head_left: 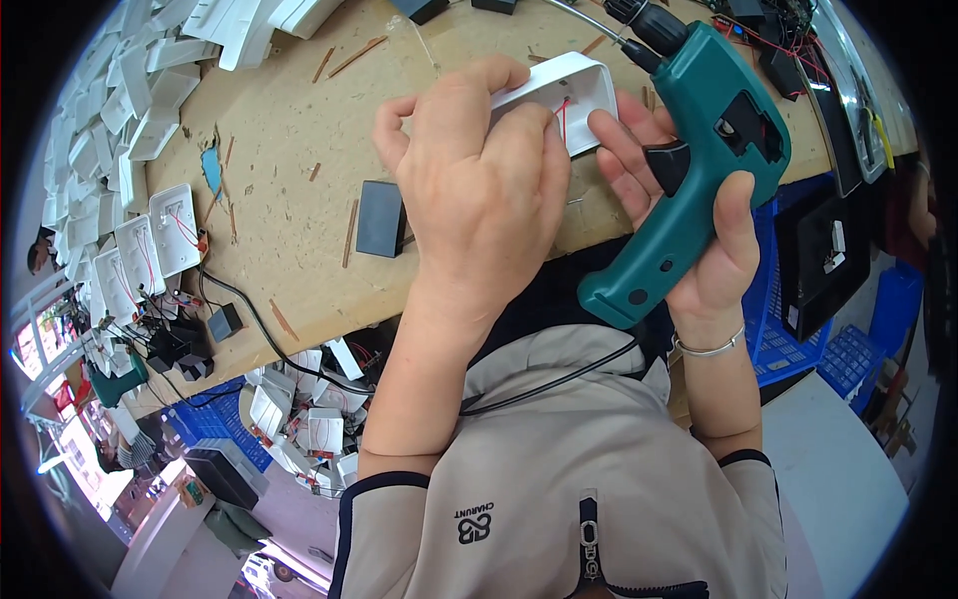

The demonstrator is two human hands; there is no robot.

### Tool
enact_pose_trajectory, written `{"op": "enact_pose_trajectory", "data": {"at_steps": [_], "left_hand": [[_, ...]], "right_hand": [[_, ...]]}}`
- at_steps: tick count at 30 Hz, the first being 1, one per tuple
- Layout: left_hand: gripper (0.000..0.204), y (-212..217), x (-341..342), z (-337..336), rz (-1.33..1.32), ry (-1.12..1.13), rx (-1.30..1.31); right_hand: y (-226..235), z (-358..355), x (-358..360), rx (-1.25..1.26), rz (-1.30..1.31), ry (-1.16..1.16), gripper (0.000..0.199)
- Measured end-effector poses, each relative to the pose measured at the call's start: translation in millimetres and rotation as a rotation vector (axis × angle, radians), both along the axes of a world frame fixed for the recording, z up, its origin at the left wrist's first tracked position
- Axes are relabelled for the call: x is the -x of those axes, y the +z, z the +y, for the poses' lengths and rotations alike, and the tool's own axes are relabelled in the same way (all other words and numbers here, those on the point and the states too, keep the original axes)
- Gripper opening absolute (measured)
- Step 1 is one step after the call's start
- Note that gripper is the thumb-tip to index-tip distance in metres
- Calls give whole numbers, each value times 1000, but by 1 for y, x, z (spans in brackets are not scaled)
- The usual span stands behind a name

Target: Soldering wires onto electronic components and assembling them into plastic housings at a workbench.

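Note:
My left hand (479, 180) has its fingers curled round a white plastic housing (597, 88), an open tray-like shell held above the table. A thin red wire (565, 122) shows inside it. The contents under my left fingers are hidden. In my right hand (714, 270) lies a green corded power screwdriver (689, 150), its handle across the palm and its long bit pointing to the upper left. My right fingertips are spread beside the housing's right end; whether they touch it I cannot tell. A small black block (380, 219) lies left of my left wrist.
White housings (130, 130) pile up on the left; several with red wires (174, 230) lie at the table's left edge near black blocks (180, 344). A black cable (274, 334) crosses the front edge. Blue crates (783, 329) stand at right. Wood splinters (350, 233) dot the table.

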State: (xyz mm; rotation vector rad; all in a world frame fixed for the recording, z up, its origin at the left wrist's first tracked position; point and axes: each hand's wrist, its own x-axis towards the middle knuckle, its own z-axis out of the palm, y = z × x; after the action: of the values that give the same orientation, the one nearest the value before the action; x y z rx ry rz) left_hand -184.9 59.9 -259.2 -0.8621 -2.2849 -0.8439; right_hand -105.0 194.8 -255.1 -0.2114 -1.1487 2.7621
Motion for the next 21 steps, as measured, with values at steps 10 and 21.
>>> {"op": "enact_pose_trajectory", "data": {"at_steps": [10,21], "left_hand": [[5,-4,3,6,58,10,-13],[7,-3,4,11,62,31,1]], "right_hand": [[10,29,-49,-260,-40,19,81],[26,36,-109,-611,-204,-127,76]]}}
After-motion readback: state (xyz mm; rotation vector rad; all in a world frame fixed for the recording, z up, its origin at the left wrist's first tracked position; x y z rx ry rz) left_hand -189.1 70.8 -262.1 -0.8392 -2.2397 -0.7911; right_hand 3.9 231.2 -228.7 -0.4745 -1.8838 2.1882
